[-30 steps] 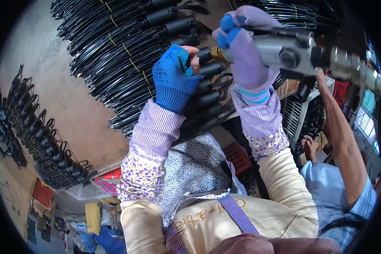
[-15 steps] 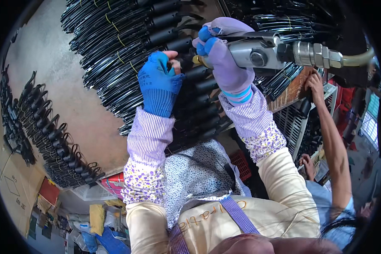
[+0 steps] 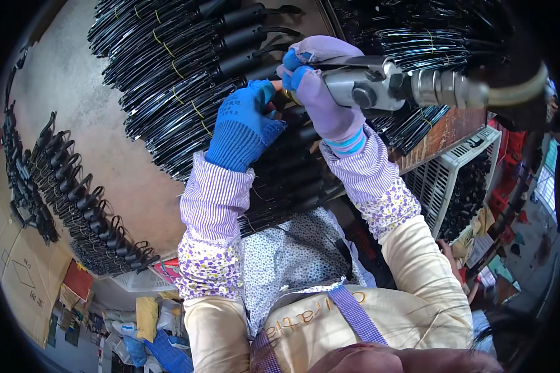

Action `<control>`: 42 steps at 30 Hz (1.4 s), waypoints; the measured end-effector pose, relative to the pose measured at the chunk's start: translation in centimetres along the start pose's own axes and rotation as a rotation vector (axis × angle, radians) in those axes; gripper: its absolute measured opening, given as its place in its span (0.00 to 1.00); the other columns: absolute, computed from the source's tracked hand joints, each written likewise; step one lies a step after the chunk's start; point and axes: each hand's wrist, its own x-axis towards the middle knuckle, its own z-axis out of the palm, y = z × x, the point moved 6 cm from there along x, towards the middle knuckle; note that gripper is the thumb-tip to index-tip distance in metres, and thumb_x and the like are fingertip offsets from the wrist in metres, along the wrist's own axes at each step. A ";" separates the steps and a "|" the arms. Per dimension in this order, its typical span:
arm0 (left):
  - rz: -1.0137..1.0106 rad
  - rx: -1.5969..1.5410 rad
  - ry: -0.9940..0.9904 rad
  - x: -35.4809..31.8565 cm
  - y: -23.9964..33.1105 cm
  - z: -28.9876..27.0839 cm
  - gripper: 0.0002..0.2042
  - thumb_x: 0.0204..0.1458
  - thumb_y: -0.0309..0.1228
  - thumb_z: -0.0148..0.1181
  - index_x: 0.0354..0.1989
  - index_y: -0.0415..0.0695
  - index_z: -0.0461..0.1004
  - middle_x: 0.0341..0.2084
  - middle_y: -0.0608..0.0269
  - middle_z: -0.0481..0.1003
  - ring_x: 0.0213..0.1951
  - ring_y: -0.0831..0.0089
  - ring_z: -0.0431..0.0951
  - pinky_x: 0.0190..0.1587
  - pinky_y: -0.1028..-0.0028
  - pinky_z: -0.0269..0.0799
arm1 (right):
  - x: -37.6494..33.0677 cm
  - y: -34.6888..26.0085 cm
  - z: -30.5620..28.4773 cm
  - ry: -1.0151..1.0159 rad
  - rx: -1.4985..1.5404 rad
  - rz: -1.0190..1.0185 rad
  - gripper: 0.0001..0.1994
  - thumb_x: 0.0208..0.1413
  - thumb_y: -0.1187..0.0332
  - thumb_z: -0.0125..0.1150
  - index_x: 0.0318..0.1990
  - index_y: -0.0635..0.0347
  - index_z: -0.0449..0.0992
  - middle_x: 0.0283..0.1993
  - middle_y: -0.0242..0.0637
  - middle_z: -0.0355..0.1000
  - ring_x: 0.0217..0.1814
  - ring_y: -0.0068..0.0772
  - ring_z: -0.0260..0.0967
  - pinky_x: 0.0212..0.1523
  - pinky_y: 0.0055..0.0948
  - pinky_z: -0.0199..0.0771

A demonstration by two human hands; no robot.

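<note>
While my right hand [image 3: 326, 99] grips the pneumatic tool [image 3: 386, 84], my left hand [image 3: 246, 121] pinches a small brass-coloured fitting [image 3: 287, 96] between them; fastening seems underway, and next I'd need steady alignment

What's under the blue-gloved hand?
Under the left hand lie bundled black cables with thick black ends. Whatever it pinches beside the tool in the right hand is covered.
</note>
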 end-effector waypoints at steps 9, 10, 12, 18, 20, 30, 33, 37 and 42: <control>0.209 -0.095 0.383 1.6 0.0 -0.8 0.20 0.42 0.17 0.62 0.47 0.44 0.76 0.31 0.64 0.75 0.28 0.71 0.73 0.34 0.74 0.71 | 0.4 1.7 -1.4 0.116 0.083 0.026 0.14 0.54 0.73 0.57 0.49 0.64 0.72 0.37 0.39 0.74 0.33 0.29 0.69 0.38 0.29 0.76; 0.281 -0.068 0.419 1.7 0.2 -0.9 0.20 0.42 0.17 0.61 0.47 0.44 0.76 0.31 0.64 0.75 0.27 0.71 0.73 0.33 0.74 0.70 | 0.5 1.9 -1.5 0.148 0.111 0.050 0.14 0.54 0.73 0.57 0.49 0.65 0.72 0.37 0.39 0.74 0.33 0.29 0.69 0.39 0.29 0.76; 0.303 -0.049 0.404 2.1 0.4 -0.7 0.20 0.42 0.16 0.61 0.46 0.45 0.76 0.31 0.64 0.75 0.28 0.72 0.73 0.33 0.75 0.70 | 0.6 2.0 -1.8 0.171 0.119 0.061 0.14 0.54 0.73 0.57 0.49 0.65 0.72 0.37 0.40 0.74 0.33 0.29 0.69 0.39 0.29 0.76; 0.369 0.143 0.359 1.9 1.3 -0.2 0.21 0.43 0.14 0.62 0.47 0.46 0.76 0.31 0.64 0.75 0.28 0.73 0.74 0.31 0.77 0.70 | 1.3 1.6 -2.0 0.167 0.139 0.115 0.13 0.55 0.74 0.56 0.48 0.66 0.72 0.37 0.40 0.74 0.32 0.30 0.69 0.39 0.30 0.76; 0.372 0.269 0.334 1.9 1.5 0.1 0.22 0.42 0.14 0.63 0.48 0.47 0.76 0.31 0.64 0.75 0.28 0.72 0.74 0.31 0.77 0.71 | 1.5 1.1 -1.8 0.115 0.115 0.141 0.13 0.55 0.75 0.56 0.48 0.66 0.72 0.37 0.41 0.74 0.32 0.30 0.69 0.39 0.31 0.77; 0.466 0.302 0.378 1.1 0.5 0.5 0.28 0.40 0.16 0.66 0.53 0.50 0.72 0.29 0.67 0.73 0.25 0.73 0.73 0.27 0.76 0.70 | 1.8 -1.7 -0.5 0.039 0.073 0.082 0.14 0.55 0.76 0.56 0.49 0.67 0.72 0.40 0.43 0.75 0.33 0.31 0.71 0.39 0.33 0.77; 0.479 0.285 0.402 1.1 0.9 0.5 0.28 0.40 0.16 0.66 0.53 0.51 0.72 0.28 0.67 0.73 0.23 0.73 0.72 0.26 0.76 0.69 | 1.8 -1.5 -0.3 0.005 0.101 0.070 0.14 0.55 0.76 0.57 0.50 0.67 0.72 0.40 0.44 0.75 0.33 0.31 0.71 0.39 0.32 0.77; 0.492 0.283 0.427 1.0 1.1 0.3 0.28 0.40 0.16 0.66 0.53 0.51 0.72 0.28 0.67 0.73 0.22 0.73 0.71 0.25 0.75 0.68 | 1.7 -0.9 0.0 -0.023 0.140 0.061 0.15 0.55 0.76 0.58 0.50 0.67 0.71 0.40 0.44 0.75 0.33 0.31 0.71 0.39 0.32 0.77; 0.505 0.375 0.423 0.9 0.7 0.3 0.26 0.41 0.17 0.65 0.52 0.48 0.71 0.24 0.68 0.70 0.20 0.73 0.68 0.22 0.74 0.65 | 1.7 -0.3 0.4 -0.016 0.148 0.060 0.15 0.55 0.76 0.60 0.51 0.67 0.71 0.39 0.43 0.74 0.33 0.32 0.71 0.37 0.30 0.77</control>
